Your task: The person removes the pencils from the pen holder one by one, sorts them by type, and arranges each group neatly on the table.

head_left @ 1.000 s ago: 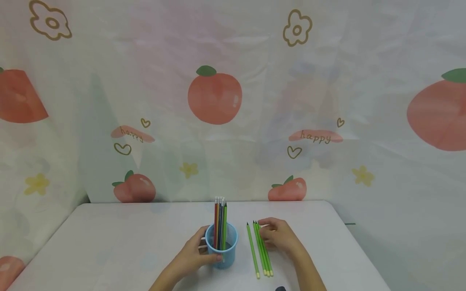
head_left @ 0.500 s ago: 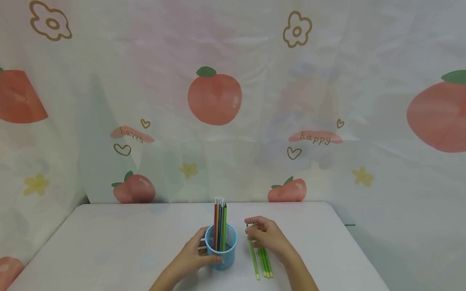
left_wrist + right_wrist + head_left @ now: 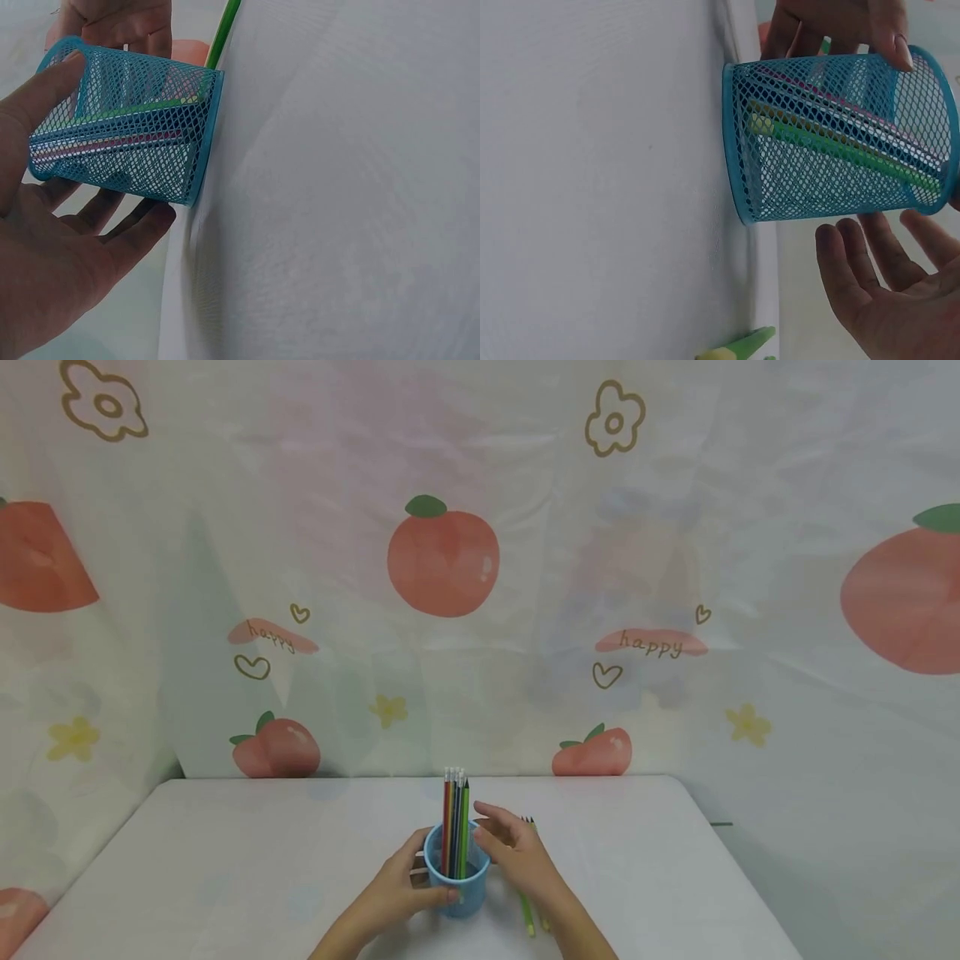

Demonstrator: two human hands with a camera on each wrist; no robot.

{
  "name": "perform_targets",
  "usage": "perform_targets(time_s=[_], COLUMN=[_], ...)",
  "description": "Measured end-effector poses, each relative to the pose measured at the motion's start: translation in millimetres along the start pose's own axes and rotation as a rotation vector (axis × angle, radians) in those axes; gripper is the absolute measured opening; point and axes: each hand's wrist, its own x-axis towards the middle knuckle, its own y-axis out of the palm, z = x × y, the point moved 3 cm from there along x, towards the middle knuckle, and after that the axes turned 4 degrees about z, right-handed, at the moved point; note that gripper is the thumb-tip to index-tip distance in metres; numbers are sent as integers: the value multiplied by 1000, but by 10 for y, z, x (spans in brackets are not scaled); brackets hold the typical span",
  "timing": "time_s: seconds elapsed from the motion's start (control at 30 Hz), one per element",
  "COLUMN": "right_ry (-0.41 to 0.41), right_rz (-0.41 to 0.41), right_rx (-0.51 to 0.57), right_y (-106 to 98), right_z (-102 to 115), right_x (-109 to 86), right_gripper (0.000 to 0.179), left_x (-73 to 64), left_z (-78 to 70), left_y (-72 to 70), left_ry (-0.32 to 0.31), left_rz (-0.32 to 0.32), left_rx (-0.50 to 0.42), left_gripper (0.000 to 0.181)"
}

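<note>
The left grip (image 3: 397, 885) is clamped on the cup (image 3: 467, 902); the right grip's (image 3: 523, 864) fingers are apart. Several pencils (image 3: 452, 827) stand inside; green pencils (image 3: 528, 920) remain on the bench (image 3: 262, 860).

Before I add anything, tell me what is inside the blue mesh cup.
The cup holds a green pencil, dark tip up, beside red and dark pencils, pale ends up. They overlap, so their exact number is hidden.

On the cloth backdrop (image 3: 517, 710), the word "happy" could be read twice, in brown letters across a left pink streak (image 3: 271, 637) and a right pink streak (image 3: 651, 642).
</note>
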Motion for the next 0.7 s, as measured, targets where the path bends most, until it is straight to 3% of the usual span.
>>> perform_targets(time_s=[0.13, 0.3, 0.53, 0.7], right_ry=[23, -20, 1, 15], right_rz=[15, 23, -123, -149], right_rx=[1, -3, -12, -12], right_y=[47, 85, 73, 19], right_z=[-19, -32, -29, 11], right_x=[9, 17, 12, 8], right_gripper=[54, 47, 33, 30], left_x=[-3, -12, -22, -15], left_z=[-5, -18, -22, -37], left_y=[12, 26, 37, 23], left_ry=[11, 33, 42, 53], left_rz=[14, 31, 32, 35], left_rx=[-8, -28, -27, -28], left_gripper=[87, 85, 85, 84])
